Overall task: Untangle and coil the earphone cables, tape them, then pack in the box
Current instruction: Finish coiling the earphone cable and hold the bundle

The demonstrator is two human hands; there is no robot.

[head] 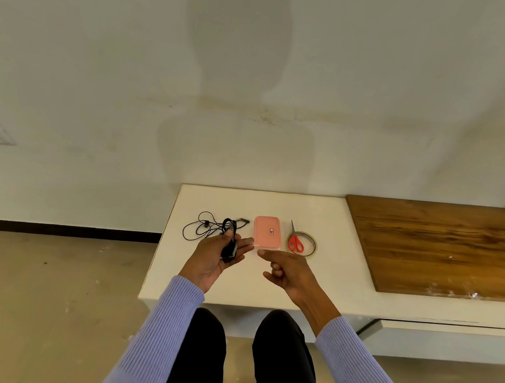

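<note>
My left hand (215,260) is palm-up above the white table (236,282), its thumb holding a coiled black earphone cable (229,244) against the palm. My right hand (288,275) hovers beside it with the index finger stretched toward the left fingertips and the other fingers curled. A faint strip of clear tape (256,245) seems to span the two hands' fingertips. A second, tangled black earphone (206,227) lies on the table behind my left hand. The shut pink box (267,232) lies just beyond both hands.
Red-handled scissors (295,242) lie across a clear tape roll (312,243) to the right of the box. A wooden board (440,246) covers the table's right part. The table's left edge drops to the floor near the tangled earphone. My knees are under the front edge.
</note>
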